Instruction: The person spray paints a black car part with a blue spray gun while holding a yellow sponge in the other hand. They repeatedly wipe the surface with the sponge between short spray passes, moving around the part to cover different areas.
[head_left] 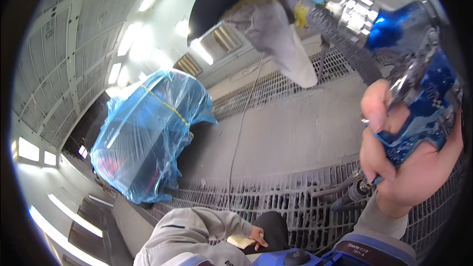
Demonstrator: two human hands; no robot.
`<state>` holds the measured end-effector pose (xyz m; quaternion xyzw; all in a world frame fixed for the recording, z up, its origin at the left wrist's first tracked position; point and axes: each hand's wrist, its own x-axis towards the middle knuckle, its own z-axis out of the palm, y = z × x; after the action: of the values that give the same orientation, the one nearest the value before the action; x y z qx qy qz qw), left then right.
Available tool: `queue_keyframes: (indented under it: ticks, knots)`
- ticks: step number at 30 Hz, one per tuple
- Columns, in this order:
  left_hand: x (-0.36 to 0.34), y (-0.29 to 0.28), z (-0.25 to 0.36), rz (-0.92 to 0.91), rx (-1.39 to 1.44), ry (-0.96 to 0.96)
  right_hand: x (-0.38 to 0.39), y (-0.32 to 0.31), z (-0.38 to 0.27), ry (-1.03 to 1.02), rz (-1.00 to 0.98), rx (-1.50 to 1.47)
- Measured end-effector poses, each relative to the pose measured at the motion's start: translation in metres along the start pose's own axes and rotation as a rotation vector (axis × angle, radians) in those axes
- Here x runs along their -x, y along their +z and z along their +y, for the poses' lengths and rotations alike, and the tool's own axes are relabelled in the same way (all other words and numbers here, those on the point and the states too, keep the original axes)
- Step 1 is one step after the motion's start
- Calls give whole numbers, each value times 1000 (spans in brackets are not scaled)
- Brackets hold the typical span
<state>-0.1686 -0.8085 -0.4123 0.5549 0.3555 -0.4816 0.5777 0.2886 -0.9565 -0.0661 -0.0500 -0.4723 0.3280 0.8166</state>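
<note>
My right hand (411, 172) is raised at the right and wrapped round the handle of a glossy blue spray gun (436, 81). Its fingers curl in front by the trigger, and the gun's shiny blue head points to the upper left. Below the handle hang a metal fitting (363, 186) and a dark hose (347, 199). Low in the middle, my left hand (258, 236) rests by my dark-trousered leg. A pale yellow cloth (240, 241) is held in it, partly hidden by the hand.
A curved dark panel (217, 2) hangs at the top, with whitish sheeting (276, 34) beneath it and a paint-crusted stand arm (345, 37) beside it. A car (148, 138) wrapped in blue film stands left. A thin hose (241, 118) crosses the grey floor between metal gratings (256, 197).
</note>
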Motion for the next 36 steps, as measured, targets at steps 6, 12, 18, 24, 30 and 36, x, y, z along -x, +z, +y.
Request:
queue_keyframes:
  ticks: [6, 12, 18, 24, 30, 36]
  knots:
    - [-2, 6, 11, 93, -159, 5, -5, -14, -8, 112, 25, -105]
    - [11, 11, 22, 99, -119, -1, -9, -31, -4, 157, -139, -142]
    - [9, 13, 14, 83, -87, -11, -25, -31, 14, 90, -379, -335]
    - [1, 7, 3, 77, -89, 0, -11, -32, 7, 166, -168, -79]
    - [-1, 5, -3, 28, -44, -32, -6, -41, 27, 72, -185, -180]
    - [2, 6, 3, 42, -41, -7, -8, -32, 30, 69, -180, -108]
